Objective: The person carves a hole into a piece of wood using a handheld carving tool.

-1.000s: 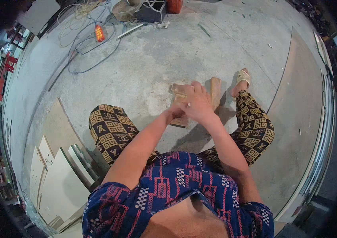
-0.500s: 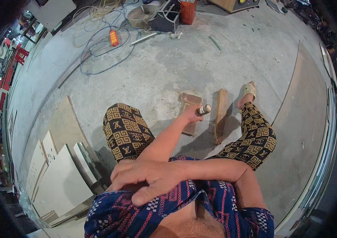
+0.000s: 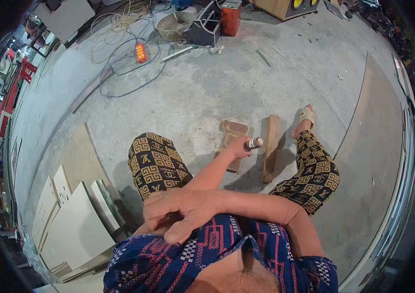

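I sit on a concrete floor with my legs apart. My left hand [image 3: 240, 147] reaches forward, closed around a small dark bottle with a pale cap [image 3: 254, 143]. It hovers over a short wooden block [image 3: 233, 129] lying between my knees. Just right of the bottle lies a long narrow wooden strip [image 3: 271, 146], near my sandalled right foot [image 3: 307, 116]. My right hand [image 3: 178, 215] crosses over my body and rests flat on my left upper arm, fingers spread, holding nothing.
Pale cut boards [image 3: 70, 219] are stacked at my left. A large thin panel [image 3: 380, 146] lies on the floor at the right. Farther off are looped cables with an orange power strip [image 3: 140, 52], a bucket [image 3: 174, 25], a red can [image 3: 230, 17] and a speaker box [image 3: 285, 7].
Both hands were together over the wooden block a second ago. My right hand has since pulled back across my body onto my left arm, while my left hand stays out with the bottle.
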Action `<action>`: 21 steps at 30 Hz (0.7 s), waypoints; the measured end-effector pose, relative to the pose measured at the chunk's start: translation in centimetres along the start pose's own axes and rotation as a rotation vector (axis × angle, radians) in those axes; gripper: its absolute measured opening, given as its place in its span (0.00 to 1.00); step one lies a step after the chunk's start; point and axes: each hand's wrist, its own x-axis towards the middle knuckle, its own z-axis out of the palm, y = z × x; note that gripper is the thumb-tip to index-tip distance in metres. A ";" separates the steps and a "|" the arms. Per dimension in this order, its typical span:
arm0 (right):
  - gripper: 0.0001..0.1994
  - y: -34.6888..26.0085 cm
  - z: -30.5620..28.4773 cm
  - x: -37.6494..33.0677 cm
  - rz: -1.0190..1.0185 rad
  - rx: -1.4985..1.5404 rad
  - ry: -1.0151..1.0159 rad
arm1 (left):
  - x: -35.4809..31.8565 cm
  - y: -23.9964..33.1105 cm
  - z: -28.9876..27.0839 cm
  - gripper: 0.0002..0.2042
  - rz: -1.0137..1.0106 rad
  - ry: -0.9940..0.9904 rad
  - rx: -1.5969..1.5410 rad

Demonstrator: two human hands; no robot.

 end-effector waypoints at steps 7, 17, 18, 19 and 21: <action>0.11 0.4 -6.7 -10.0 0.655 -0.458 0.368 | -1.3 -5.4 -0.6 0.20 0.186 0.074 -0.519; 0.28 14.5 -7.8 -37.3 1.738 -0.815 1.520 | -0.8 -4.4 -3.6 0.07 -0.261 -0.046 -0.486; 0.30 14.6 -7.7 -37.1 1.810 -0.672 1.421 | -1.0 -4.3 -3.5 0.07 -0.244 -0.022 -0.476; 0.30 15.5 -7.8 -38.2 1.811 -0.668 1.415 | -1.1 -4.1 -3.5 0.07 -0.250 -0.020 -0.477; 0.31 17.1 -8.3 -40.5 1.765 -0.771 1.412 | -1.0 -3.0 -3.6 0.07 -0.149 -0.027 -0.486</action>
